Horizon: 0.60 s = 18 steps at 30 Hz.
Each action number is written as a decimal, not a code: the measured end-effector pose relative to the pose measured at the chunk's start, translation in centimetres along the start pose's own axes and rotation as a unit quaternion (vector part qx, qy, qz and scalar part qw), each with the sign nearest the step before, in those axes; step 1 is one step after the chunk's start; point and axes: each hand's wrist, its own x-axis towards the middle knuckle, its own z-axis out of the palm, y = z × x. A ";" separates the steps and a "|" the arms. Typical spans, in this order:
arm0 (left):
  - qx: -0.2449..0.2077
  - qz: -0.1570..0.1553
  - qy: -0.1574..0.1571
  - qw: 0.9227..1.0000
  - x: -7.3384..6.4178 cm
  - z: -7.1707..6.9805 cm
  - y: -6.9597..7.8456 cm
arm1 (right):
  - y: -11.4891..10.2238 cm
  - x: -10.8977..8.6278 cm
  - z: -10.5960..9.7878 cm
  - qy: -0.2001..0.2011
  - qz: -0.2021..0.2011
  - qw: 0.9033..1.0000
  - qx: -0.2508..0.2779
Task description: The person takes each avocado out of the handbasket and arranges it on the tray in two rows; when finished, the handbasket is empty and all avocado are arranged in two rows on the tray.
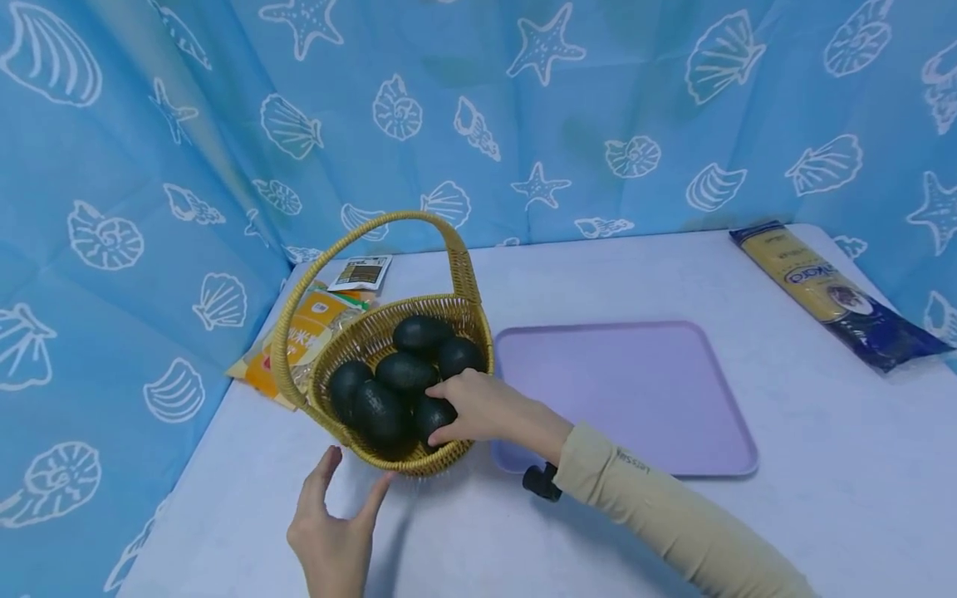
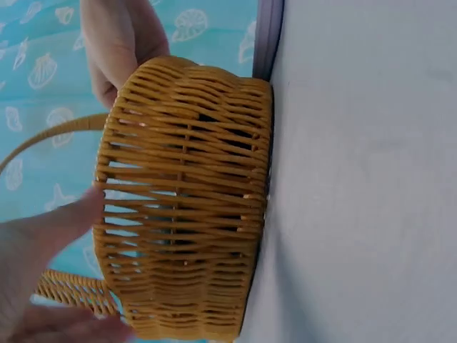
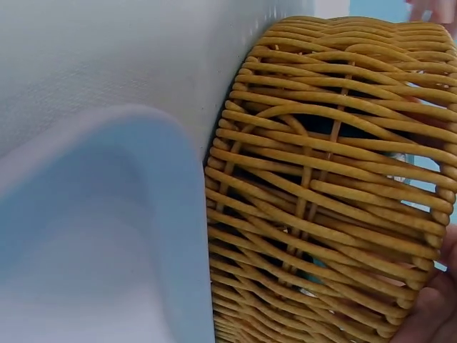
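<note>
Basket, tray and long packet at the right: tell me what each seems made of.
Basket: glossy tan strands woven around uprights; wicker or a plastic imitation, I can't tell which.
Tray: probably moulded plastic, smooth and matte-looking, judging by its even lilac colour and rounded corners.
Packet: likely thin plastic film, shiny and printed, with a crinkled near end.

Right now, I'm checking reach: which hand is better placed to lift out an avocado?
Likely the right hand: its fingers are on an avocado in the basket; the left hand is outside it.
</note>
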 end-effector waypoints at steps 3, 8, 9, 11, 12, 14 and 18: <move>0.005 -0.030 -0.051 0.998 0.7 0.2 -0.3 | -0.1 0.1 -0.2 -0.005 0.013 1.000 -0.006; 0.000 -0.022 -0.111 0.994 1.6 0.5 -0.6 | -0.5 0.6 -0.2 -0.009 0.024 0.999 -0.029; -0.002 -0.022 -0.116 0.993 1.7 0.5 -0.6 | -0.6 0.7 -0.2 -0.010 0.025 0.999 -0.032; -0.008 -0.022 -0.118 0.993 1.8 0.5 -0.7 | -0.7 1.0 0.0 -0.009 0.026 0.999 -0.037; -0.011 -0.022 -0.120 0.993 1.9 0.5 -0.7 | -0.8 1.1 0.0 -0.009 0.028 0.999 -0.039; -0.020 -0.025 -0.125 0.992 2.2 0.5 -0.8 | -0.8 1.3 0.1 -0.012 0.031 0.999 -0.037; -0.034 -0.037 -0.132 0.990 2.4 0.7 -0.9 | -0.6 1.4 0.2 -0.007 0.027 0.999 -0.025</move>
